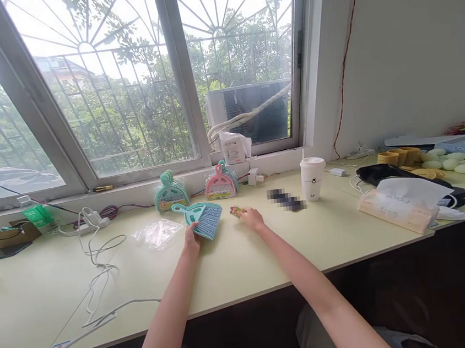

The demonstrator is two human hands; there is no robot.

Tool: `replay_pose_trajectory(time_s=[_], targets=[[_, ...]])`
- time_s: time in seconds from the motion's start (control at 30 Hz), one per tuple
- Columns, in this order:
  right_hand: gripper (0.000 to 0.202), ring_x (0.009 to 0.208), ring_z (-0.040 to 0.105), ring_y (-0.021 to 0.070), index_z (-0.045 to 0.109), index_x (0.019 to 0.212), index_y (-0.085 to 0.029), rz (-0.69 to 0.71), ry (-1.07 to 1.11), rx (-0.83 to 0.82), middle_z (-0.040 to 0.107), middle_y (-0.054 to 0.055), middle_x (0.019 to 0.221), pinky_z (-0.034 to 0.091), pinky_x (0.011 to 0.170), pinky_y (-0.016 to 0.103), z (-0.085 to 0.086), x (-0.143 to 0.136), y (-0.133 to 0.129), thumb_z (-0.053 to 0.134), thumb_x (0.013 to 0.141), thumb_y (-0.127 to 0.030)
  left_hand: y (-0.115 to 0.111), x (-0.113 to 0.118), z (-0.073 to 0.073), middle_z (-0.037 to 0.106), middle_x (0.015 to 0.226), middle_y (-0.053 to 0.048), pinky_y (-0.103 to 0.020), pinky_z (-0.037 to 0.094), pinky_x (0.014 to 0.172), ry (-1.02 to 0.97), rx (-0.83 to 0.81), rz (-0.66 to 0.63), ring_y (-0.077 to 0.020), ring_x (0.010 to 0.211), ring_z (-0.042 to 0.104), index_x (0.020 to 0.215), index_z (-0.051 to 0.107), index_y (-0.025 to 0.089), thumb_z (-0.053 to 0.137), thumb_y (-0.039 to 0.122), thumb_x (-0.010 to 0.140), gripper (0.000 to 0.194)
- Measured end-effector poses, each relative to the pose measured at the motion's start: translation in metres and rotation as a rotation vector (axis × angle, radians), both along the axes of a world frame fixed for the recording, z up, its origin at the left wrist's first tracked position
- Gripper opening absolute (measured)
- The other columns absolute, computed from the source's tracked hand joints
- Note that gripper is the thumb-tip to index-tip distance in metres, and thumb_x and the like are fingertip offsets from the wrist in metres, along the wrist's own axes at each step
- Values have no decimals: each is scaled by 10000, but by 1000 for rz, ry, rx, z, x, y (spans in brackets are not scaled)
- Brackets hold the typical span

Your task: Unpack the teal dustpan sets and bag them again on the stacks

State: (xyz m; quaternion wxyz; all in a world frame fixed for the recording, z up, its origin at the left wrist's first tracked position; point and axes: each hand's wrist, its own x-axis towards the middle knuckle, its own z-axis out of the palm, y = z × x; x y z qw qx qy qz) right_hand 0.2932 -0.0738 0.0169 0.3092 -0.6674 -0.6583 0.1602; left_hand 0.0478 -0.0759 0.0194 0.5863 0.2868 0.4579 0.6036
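My left hand (pixel 192 239) grips a small teal dustpan-and-brush set (pixel 206 220) by its lower edge, the blue bristles facing up and the looped handle pointing away to the left. To the right of it, my right hand (pixel 254 218) is closed on a small colourful printed label (pixel 237 211), low over the table; its print is too small to read. A crumpled clear plastic bag (pixel 159 234) lies left of the brush set. Behind stand a stack of teal dustpan sets (pixel 170 191) and a stack with a pink dustpan set (pixel 220 182) in front.
A white lidded cup (pixel 313 179) with a straw stands to the right, beside a blurred dark object (pixel 287 199). Farther right are a tissue pack (pixel 406 205) and several pale egg-shaped pieces (pixel 449 162). White cables (pixel 96 266) and a green-labelled bottle (pixel 40 216) occupy the left side.
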Motion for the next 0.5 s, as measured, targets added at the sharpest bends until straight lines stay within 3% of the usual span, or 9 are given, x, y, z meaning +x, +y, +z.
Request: replay_pose_trajectory(time_s=[0.1,0.2,0.27,0.33,0.4,0.5], targets=[[573,1236,592,219,543,1384,-230,-93,176,204,644,101,1328,477,955,311,10,-7,-4,165,1017,-457,-4,10,-1,623,759,-10,-202,486,510,-13,19,12,-111,577,610,936,564,197,640,140,764,196],[593,1495,274,210,406,1496,-280,96,85,326,369,45,1583,272,1179,438,12,-25,-12,167,1009,-520,-10,22,-2,679,829,-31,-213,522,553,-33,76,-120,-132,656,658,1016,604,191,697,187,768,266],[619,1544,80,235,323,1535,-298,313,-65,235,194,13,1645,74,1204,592,7,-38,-18,214,993,-575,-13,29,-2,709,894,-51,-227,551,599,-51,121,-229,-146,712,682,1075,624,179,711,261,792,307],[675,1548,-8,251,189,1573,-277,440,-176,105,67,31,1660,-50,1157,679,1,-49,-22,222,984,-603,-14,33,-2,713,874,-38,-214,544,575,-55,152,-267,-127,672,672,1098,626,172,720,295,798,338],[697,1543,-76,251,125,1582,-263,432,-230,66,3,46,1661,-118,1129,694,-4,-53,-23,202,983,-613,-13,33,-3,712,855,-19,-205,534,559,-65,159,-220,-114,651,666,1103,614,178,738,290,781,364],[684,1537,-122,255,89,1581,-294,404,-235,19,-46,33,1660,-112,1114,717,-8,-51,-21,163,983,-618,-8,31,-7,699,813,-8,-203,527,558,-75,178,-156,-102,622,648,1075,609,159,739,187,729,371]])
